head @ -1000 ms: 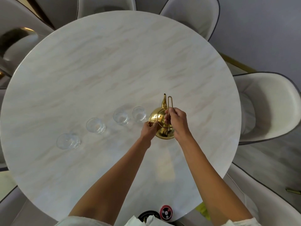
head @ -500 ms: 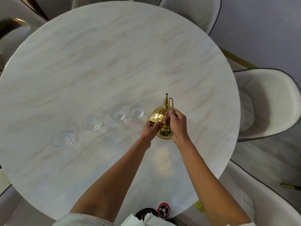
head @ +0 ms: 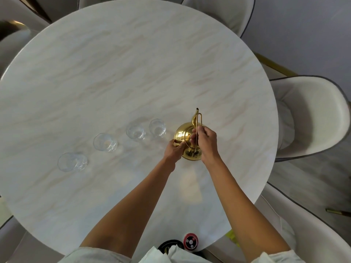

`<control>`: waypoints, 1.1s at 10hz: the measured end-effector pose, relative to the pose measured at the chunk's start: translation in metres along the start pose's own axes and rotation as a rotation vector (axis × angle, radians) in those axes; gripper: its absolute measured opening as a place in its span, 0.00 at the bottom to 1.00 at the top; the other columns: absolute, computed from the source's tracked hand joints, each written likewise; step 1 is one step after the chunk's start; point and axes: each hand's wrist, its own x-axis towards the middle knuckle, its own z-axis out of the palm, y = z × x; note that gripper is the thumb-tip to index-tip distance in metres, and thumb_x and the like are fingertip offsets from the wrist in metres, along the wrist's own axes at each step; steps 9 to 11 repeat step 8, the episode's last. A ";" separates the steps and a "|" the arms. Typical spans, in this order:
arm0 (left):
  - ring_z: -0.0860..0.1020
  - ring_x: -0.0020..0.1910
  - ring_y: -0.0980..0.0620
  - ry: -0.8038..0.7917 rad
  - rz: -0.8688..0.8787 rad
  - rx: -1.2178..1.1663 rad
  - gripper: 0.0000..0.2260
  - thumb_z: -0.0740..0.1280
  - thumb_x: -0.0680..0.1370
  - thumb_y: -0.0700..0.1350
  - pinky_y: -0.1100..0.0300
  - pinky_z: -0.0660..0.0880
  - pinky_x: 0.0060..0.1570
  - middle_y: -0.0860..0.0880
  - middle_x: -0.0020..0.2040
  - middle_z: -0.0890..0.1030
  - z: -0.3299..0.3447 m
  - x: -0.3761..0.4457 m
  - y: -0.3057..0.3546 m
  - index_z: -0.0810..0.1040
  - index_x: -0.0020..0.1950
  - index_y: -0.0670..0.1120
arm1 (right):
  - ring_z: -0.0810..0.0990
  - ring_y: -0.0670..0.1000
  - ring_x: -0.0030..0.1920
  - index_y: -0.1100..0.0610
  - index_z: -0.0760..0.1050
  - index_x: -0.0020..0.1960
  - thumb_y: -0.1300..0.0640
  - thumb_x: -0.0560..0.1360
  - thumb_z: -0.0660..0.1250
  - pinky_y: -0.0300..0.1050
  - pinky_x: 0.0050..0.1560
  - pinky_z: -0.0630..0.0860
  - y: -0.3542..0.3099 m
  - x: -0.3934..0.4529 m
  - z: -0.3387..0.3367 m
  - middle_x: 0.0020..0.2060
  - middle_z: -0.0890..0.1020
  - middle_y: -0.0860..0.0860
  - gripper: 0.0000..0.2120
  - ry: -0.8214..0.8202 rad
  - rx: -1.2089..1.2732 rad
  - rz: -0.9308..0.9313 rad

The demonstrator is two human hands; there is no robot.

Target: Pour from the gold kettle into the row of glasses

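Note:
A shiny gold kettle (head: 182, 134) stands on the round marble table (head: 133, 73), its spout pointing away from me. My right hand (head: 206, 143) grips the thin upright wire handle from the right. My left hand (head: 173, 150) holds the kettle's near left side. Several clear glasses run in a slanted row to the kettle's left: the nearest glass (head: 157, 128), then a second glass (head: 135, 132), a third glass (head: 105, 142) and the far-left glass (head: 72, 161). All stand upright; I cannot tell whether they hold liquid.
White padded chairs ring the table, one at the right (head: 311, 114) and one at the top (head: 218, 10). A small red and black round object (head: 190, 241) shows below the table's near edge.
Both hands keep the same hold on the kettle, which stays on the table. My view has shifted slightly, so the glasses and table edge sit a little differently in frame.

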 end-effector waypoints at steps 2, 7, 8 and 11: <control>0.74 0.45 0.50 -0.028 -0.013 0.003 0.07 0.65 0.83 0.47 0.54 0.72 0.47 0.45 0.45 0.78 -0.005 -0.009 -0.007 0.76 0.45 0.53 | 0.78 0.50 0.31 0.63 0.80 0.44 0.54 0.83 0.59 0.52 0.41 0.81 -0.002 0.003 0.002 0.30 0.80 0.52 0.17 0.005 -0.032 -0.001; 0.81 0.52 0.47 -0.016 -0.033 0.062 0.15 0.68 0.82 0.48 0.52 0.78 0.57 0.44 0.52 0.81 -0.077 -0.057 -0.055 0.79 0.64 0.41 | 0.75 0.52 0.48 0.62 0.72 0.51 0.52 0.85 0.56 0.56 0.55 0.76 0.016 -0.041 0.004 0.42 0.76 0.47 0.14 0.149 -0.476 -0.265; 0.80 0.48 0.48 0.029 -0.038 0.044 0.09 0.68 0.82 0.47 0.54 0.76 0.52 0.44 0.50 0.81 -0.103 -0.074 -0.072 0.81 0.58 0.43 | 0.73 0.60 0.61 0.67 0.72 0.61 0.49 0.84 0.58 0.59 0.60 0.75 0.049 -0.060 0.004 0.59 0.77 0.62 0.20 0.214 -0.509 -0.232; 0.80 0.48 0.48 0.029 -0.038 0.044 0.09 0.68 0.82 0.47 0.54 0.76 0.52 0.44 0.50 0.81 -0.103 -0.074 -0.072 0.81 0.58 0.43 | 0.73 0.60 0.61 0.67 0.72 0.61 0.49 0.84 0.58 0.59 0.60 0.75 0.049 -0.060 0.004 0.59 0.77 0.62 0.20 0.214 -0.509 -0.232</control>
